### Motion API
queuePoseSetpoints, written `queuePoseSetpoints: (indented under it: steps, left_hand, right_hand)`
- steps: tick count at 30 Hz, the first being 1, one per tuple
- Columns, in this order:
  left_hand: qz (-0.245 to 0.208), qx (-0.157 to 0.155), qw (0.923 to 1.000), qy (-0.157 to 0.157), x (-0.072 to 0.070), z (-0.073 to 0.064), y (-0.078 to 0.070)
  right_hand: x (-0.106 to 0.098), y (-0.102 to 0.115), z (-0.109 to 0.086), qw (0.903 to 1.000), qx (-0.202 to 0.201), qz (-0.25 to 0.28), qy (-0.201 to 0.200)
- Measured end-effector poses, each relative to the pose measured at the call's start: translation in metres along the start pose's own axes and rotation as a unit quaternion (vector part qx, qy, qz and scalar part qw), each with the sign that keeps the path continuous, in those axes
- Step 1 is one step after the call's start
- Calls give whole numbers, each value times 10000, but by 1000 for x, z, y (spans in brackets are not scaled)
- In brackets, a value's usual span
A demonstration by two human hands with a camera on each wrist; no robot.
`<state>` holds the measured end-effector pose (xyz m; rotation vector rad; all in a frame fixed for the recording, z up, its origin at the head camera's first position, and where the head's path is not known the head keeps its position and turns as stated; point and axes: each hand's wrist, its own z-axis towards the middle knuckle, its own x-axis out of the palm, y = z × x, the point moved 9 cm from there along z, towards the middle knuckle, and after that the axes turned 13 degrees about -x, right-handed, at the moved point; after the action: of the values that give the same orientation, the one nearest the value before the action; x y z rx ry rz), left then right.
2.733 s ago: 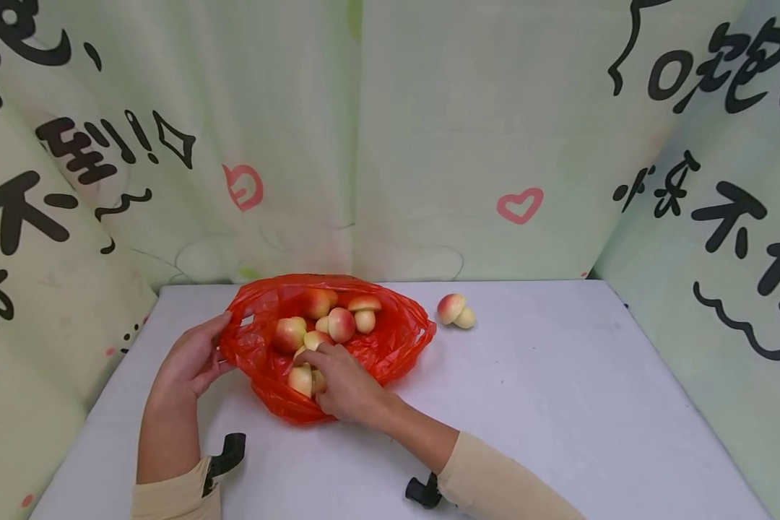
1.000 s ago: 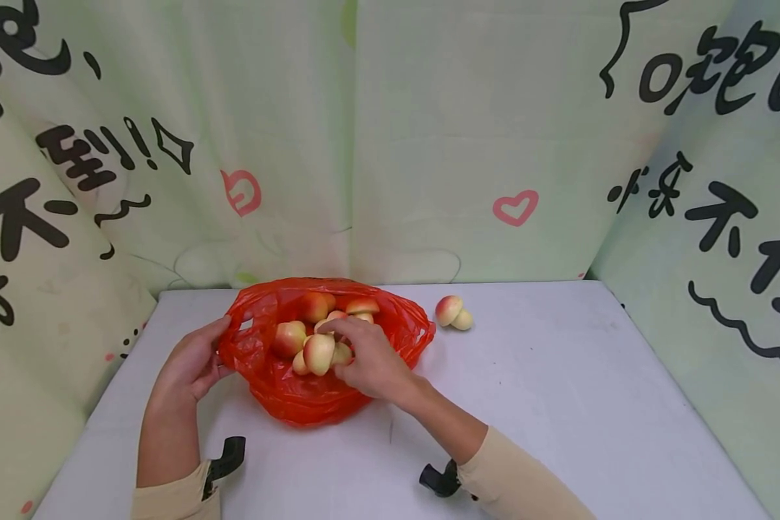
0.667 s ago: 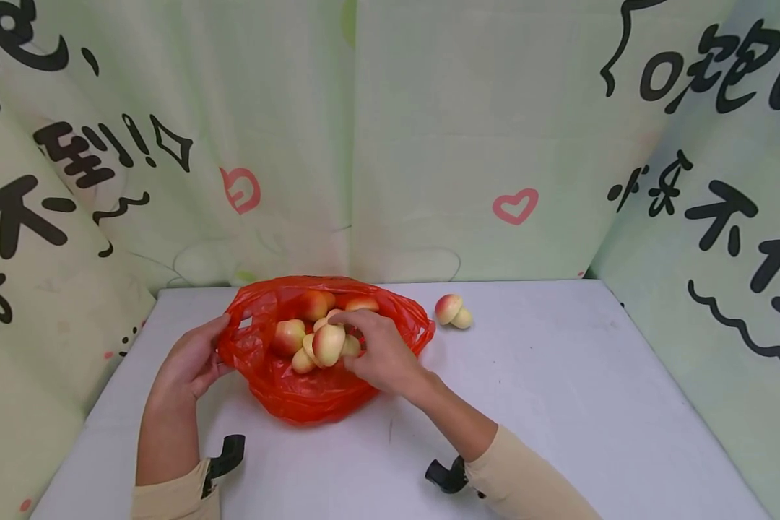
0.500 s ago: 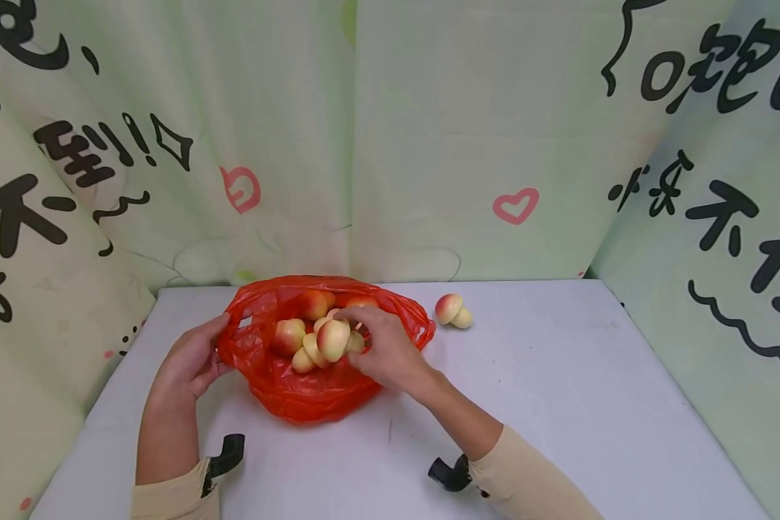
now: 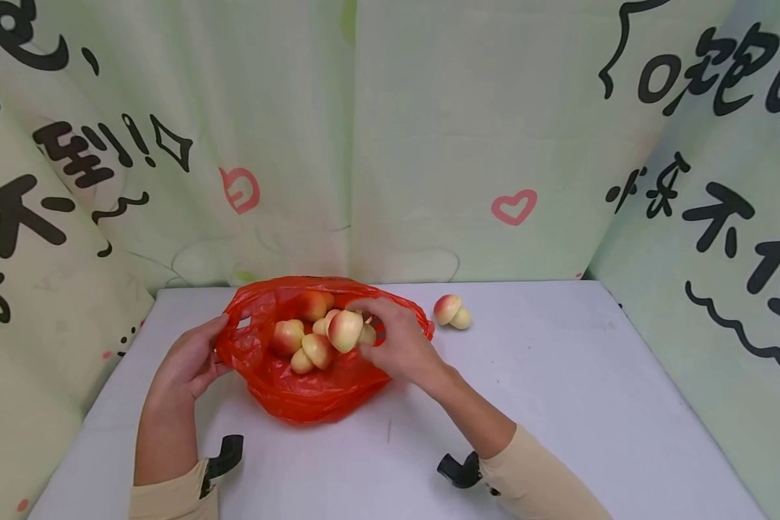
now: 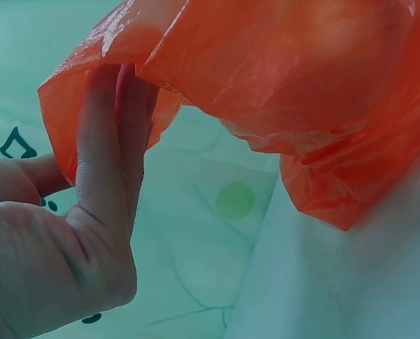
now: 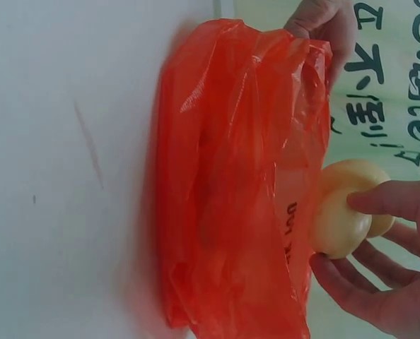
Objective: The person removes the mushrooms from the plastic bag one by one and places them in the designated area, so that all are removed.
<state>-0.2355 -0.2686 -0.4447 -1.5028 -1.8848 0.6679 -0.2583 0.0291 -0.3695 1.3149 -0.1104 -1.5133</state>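
Note:
A red plastic bag point(image 5: 312, 401) lies with its mouth spread on the white table, several toy mushrooms point(image 5: 289, 336) with red-and-yellow caps inside. My left hand point(image 5: 193, 357) holds the bag's left rim; in the left wrist view its fingers point(image 6: 100, 162) reach behind the red film, the thumb on the other side. Between thumb and fingertips my right hand point(image 5: 399, 343) pinches one toy mushroom point(image 5: 346, 331) over the right part of the bag's mouth. The right wrist view shows that mushroom's pale stem point(image 7: 343, 224) level with the bag's rim.
A single toy mushroom point(image 5: 448, 310) lies on the white table point(image 5: 533, 390), just right of the bag near the back edge. Pale green curtains point(image 5: 429, 144) with black lettering and pink hearts close off the back and both sides.
My right hand has picked up a toy mushroom from the near part of the bag and moved it up and rightward. The left hand stays at the left rim.

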Motion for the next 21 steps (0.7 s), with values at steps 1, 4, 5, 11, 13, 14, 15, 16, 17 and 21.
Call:
queuePoseSetpoints:
  steps: [1,4,5,11,13,14,15,16,17,21]
  left_hand:
    - [-3,-6,10000,-2,0,0,0]
    - [-12,-32,10000,-11,0,1,0]
    - [-8,-43,10000,-15,0,1,1]
    - [22,-71,10000,-54,-1,1,1]
    - [25,-68,10000,-52,-1,0,1]
    - [29,-63,10000,-43,-1,0,1]
    - [34,-55,10000,-36,-1,0,0]
    - [35,-48,10000,-29,-1,-1,0]
    - [28,-40,10000,-25,-1,-1,0]
    - [17,-24,10000,-1,0,-2,0]
  right_hand:
    - [-2,0,0,10000,-10,-6,-38]
    - [-9,-2,-1,9999,-21,-18,-128]
    - [-11,-3,-1,9999,-3,-33,-144]
    - [-22,-8,-5,9996,84,-137,-240]
    - [-25,-9,-6,9995,69,-114,-277]
    - [-26,-10,-6,9995,72,-112,-287]
    - [-28,-10,-7,9994,70,-128,-300]
    - [-30,-11,-7,9994,49,-129,-322]
    - [-32,-11,-7,9993,43,-116,-345]
    - [-41,-13,-9,9990,37,-144,-421]
